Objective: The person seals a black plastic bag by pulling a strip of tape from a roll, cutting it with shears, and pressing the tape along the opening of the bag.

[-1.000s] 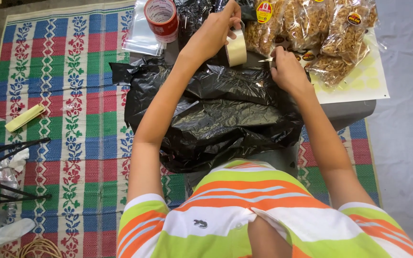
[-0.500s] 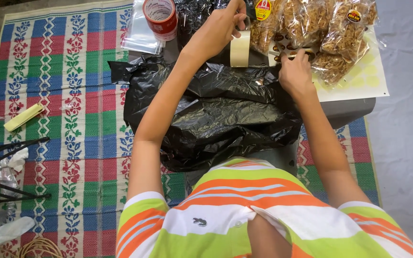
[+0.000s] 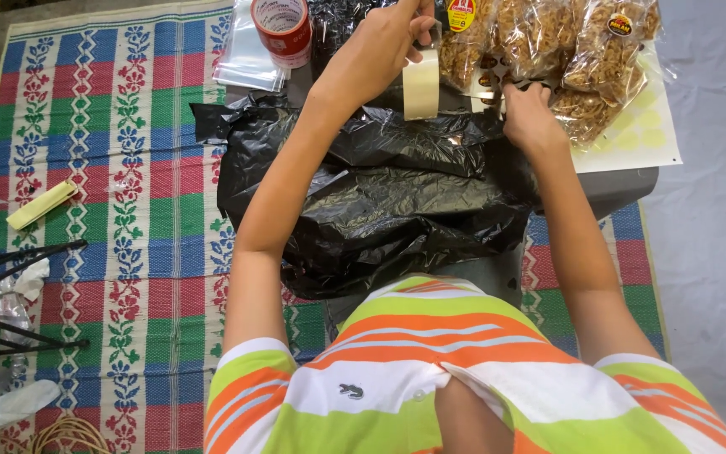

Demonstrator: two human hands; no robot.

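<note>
My left hand (image 3: pixel 388 42) grips a roll of clear packing tape (image 3: pixel 421 84) and holds it upright above a black plastic bag (image 3: pixel 380 202). A strip of tape runs from the roll to the right. My right hand (image 3: pixel 527 113) pinches the end of that strip with its fingers closed, just in front of the snack packets (image 3: pixel 548 50). The black bag is crumpled and bulging and lies on a low grey table (image 3: pixel 623 181) between my arms.
Several clear packets of brown snacks lie on a pale sticker sheet (image 3: pixel 640 134) at the back right. A red tape roll (image 3: pixel 283 29) and clear bags (image 3: pixel 249 59) sit at the back. A woven mat (image 3: pixel 111 168) covers the floor, with a yellow block (image 3: pixel 41 204) at left.
My right hand has drawn away to the right from the roll, pulling out a longer strip of tape. My left hand has stayed on the roll.
</note>
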